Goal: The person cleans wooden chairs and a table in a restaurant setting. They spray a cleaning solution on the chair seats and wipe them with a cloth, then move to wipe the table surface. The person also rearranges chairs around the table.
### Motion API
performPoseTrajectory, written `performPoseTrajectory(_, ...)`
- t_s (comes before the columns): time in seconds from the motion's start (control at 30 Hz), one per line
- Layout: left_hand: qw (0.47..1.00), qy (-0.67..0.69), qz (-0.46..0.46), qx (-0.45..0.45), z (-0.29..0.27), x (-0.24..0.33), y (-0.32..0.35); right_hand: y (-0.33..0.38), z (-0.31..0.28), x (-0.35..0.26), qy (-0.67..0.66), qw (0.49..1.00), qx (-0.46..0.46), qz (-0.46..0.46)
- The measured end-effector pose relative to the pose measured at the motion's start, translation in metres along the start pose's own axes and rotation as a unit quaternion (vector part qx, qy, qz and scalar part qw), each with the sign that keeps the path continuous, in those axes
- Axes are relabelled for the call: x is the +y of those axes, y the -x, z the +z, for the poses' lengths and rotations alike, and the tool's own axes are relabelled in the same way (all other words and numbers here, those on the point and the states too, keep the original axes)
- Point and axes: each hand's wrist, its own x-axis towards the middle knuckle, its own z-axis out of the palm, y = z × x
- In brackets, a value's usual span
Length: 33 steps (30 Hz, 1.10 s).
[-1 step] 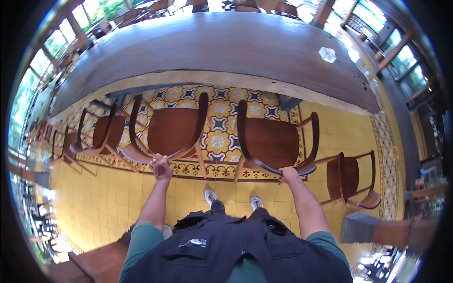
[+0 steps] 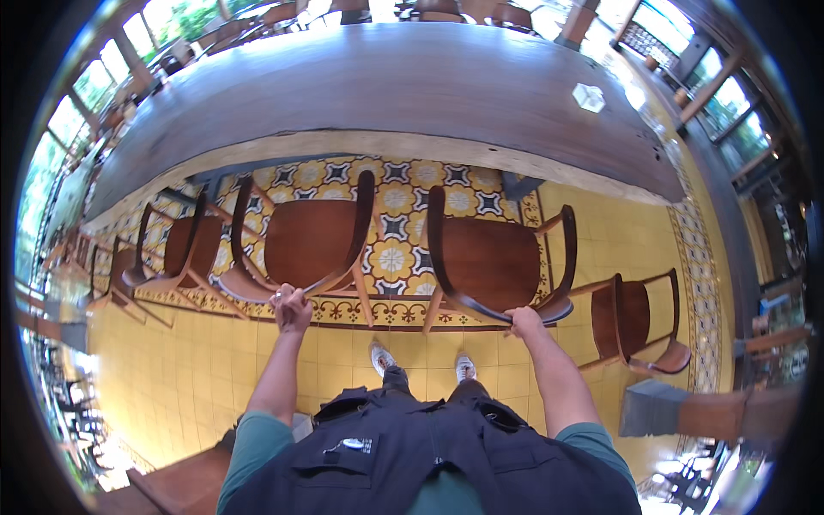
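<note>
Two wooden armchairs with reddish-brown seats stand side by side before me, facing a long table [image 2: 369, 86]. My left hand [image 2: 292, 309] is closed on the top of the backrest of the left chair [image 2: 311, 236]. A ring shows on one of its fingers. On the right chair [image 2: 491, 257], my right hand [image 2: 523, 322] grips the curved top rail of the back. Both chairs are upright, with their seat fronts toward the table's near edge. A gap of patterned floor separates them.
More matching chairs stand to the left, one [image 2: 190, 245] close by. Another chair [image 2: 622, 319] stands at the right, turned sideways. A white faceted object [image 2: 589, 98] sits on the table. Patterned tiles [image 2: 390, 257] meet plain yellow tiles [image 2: 189, 369]. A dark block-ended beam [image 2: 650, 410] lies lower right.
The view has shifted very slightly. Both hands keep their hold on the chair backs.
</note>
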Motion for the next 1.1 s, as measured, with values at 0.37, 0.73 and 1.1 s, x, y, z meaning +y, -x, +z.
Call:
performPoseTrajectory(0.37,0.999,0.021,0.043,-0.019,-0.022,-0.106,-0.014,0.135,0.107,-0.059,-0.063,0.998,0.022,0.022)
performPoseTrajectory(0.73,0.996,-0.011,0.055,-0.072,-0.011,-0.119,-0.022,0.173,0.160,-0.082,-0.077,0.957,0.279,0.032)
performPoseTrajectory(1.1,0.992,0.051,0.062,-0.098,-0.038,-0.132,0.003,0.129,0.087,-0.236,-0.181,0.955,0.211,-0.103)
